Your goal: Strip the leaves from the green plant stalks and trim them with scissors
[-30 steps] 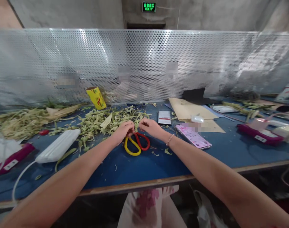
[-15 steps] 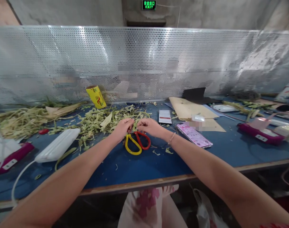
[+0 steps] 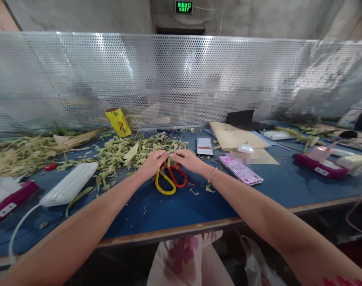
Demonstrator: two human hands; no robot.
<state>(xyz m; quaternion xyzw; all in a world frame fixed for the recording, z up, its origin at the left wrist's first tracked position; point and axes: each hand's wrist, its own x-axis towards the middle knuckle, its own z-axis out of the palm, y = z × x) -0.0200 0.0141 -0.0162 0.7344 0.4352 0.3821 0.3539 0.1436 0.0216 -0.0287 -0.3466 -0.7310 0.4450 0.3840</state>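
My left hand [image 3: 153, 163] and my right hand [image 3: 185, 159] meet above the table, fingers closed and fingertips almost touching. Both pinch a small green plant piece [image 3: 169, 161], mostly hidden by the fingers. Right below them on the table lie scissors [image 3: 168, 192] with one yellow and one red handle loop; their blades are hidden under my hands. Behind and left of my left hand spreads a pile of pale green plant pieces [image 3: 115, 153].
A phone [image 3: 242, 170] and a small white card-like box [image 3: 205, 146] lie right of my hands. Brown paper [image 3: 237, 137] lies behind. At left are a white device [image 3: 69, 184] with a cable and dried stalks [image 3: 23, 155]. A yellow tube [image 3: 118, 122] leans near the perforated screen [image 3: 181, 59].
My hands have drawn closer together, thumbs and fingertips now nearly meeting over the plant piece. The whole view has shifted slightly; the scissors stay in place.
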